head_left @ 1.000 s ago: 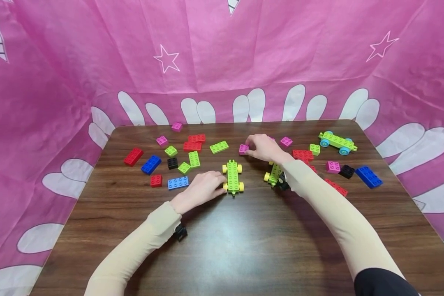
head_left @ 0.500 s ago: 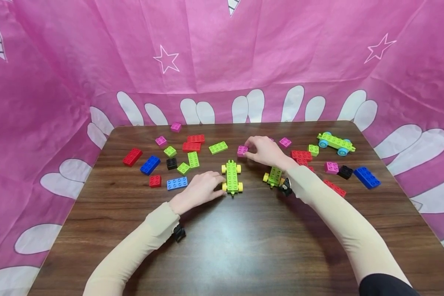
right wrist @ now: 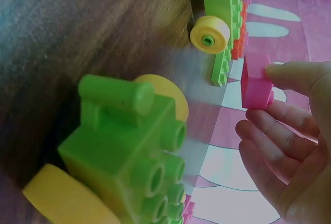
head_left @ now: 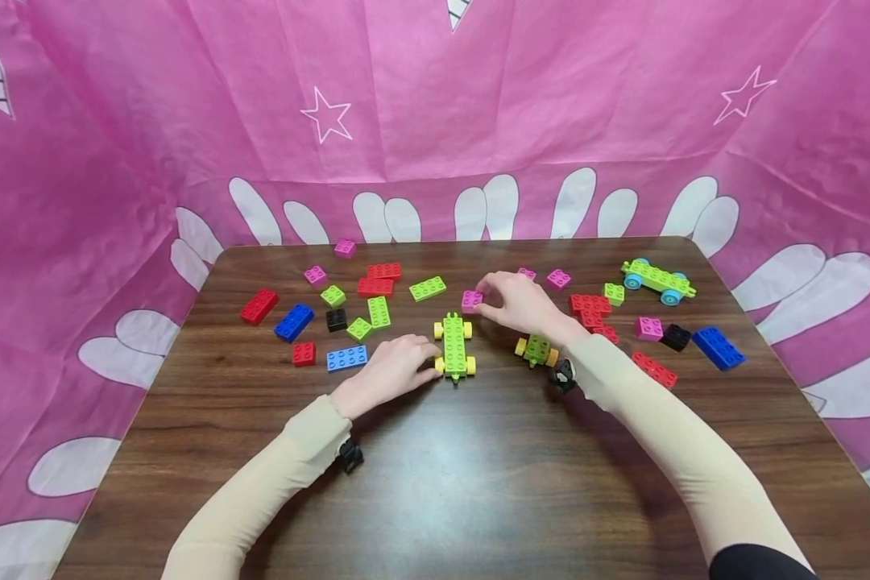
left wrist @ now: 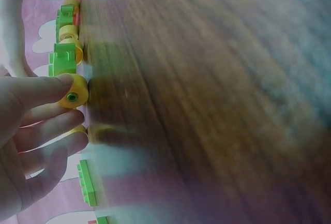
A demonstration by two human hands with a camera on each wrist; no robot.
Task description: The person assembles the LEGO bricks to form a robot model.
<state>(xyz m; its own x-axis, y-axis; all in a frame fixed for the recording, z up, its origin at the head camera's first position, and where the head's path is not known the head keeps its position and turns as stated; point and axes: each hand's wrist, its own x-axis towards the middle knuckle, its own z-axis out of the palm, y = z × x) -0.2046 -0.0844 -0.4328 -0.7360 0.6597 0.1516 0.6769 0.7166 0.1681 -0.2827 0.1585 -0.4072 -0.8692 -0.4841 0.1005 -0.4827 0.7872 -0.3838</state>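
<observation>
Thumb and fingers of my left hand [head_left: 395, 369] hold the near left side of a lime-green toy car base [head_left: 454, 346] with yellow wheels. In the left wrist view the thumb presses by a yellow wheel [left wrist: 75, 92], with the other fingers along the same side. My right hand [head_left: 518, 304] pinches a small pink brick [head_left: 472, 302] between thumb and index finger, just beyond the car base. In the right wrist view the pink brick [right wrist: 257, 81] is tilted, its studs turned toward the palm. Below that wrist stands a second yellow-wheeled car base [head_left: 536, 350], partly hidden by the arm.
Left of the hands lie several loose bricks, among them a light blue brick [head_left: 346, 358], a dark blue brick [head_left: 293, 322] and a red brick [head_left: 259, 307]. On the right are red bricks [head_left: 590, 305], a blue brick [head_left: 719, 347] and a blue-wheeled car base [head_left: 658, 279].
My right hand has brought the pink brick slightly nearer to me and closer to the held car base. The left hand stays at the car base.
</observation>
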